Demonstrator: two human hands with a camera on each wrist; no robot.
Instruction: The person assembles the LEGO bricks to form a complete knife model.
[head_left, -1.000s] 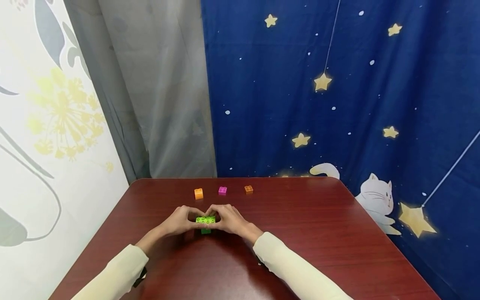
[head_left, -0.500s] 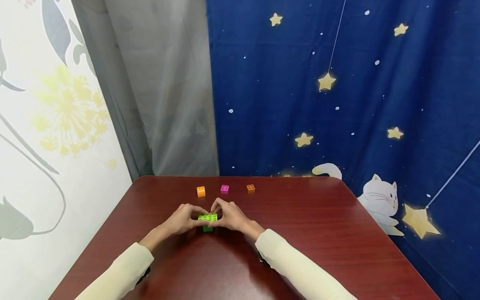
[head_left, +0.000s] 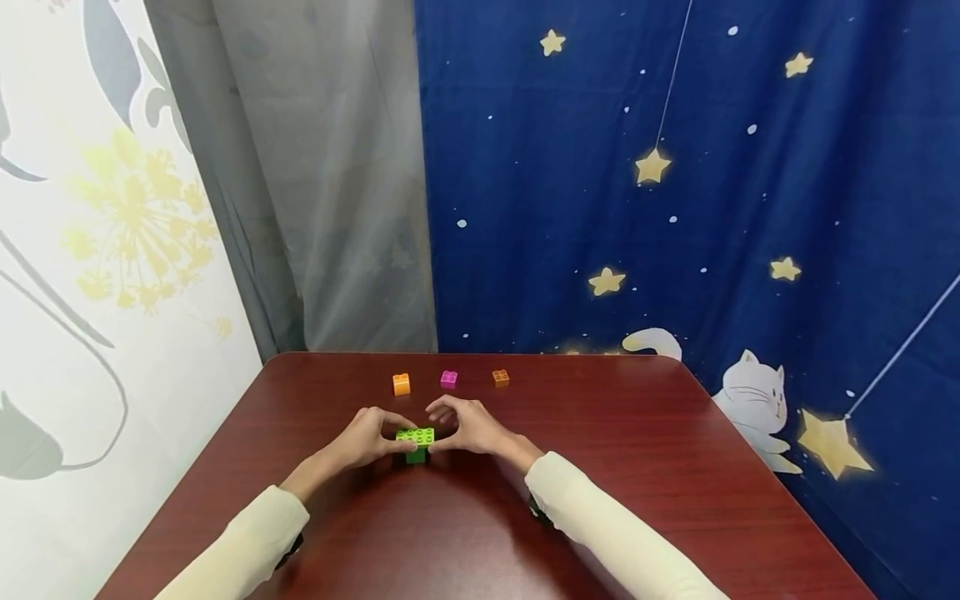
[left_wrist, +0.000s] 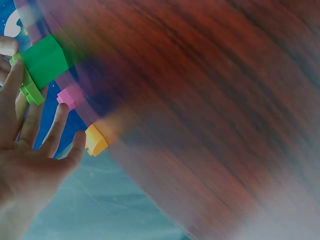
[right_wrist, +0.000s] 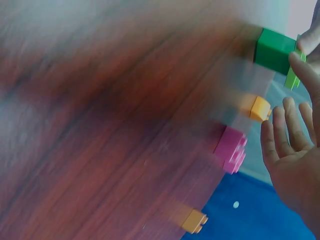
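Lower centre: your left hand [head_left: 365, 439] pinching lime brick [head_left: 416, 435], apparently steadying green block [head_left: 416, 457] beneath; right hand [head_left: 474, 429] spread alongside.

A thin lime-green toy brick [head_left: 417, 435], studs facing up, lying level atop a smooth-sided, darker green block [left_wrist: 46, 61], both ends overhanging the block's left and right sides in the head view, the block itself upright, narrower, taller.
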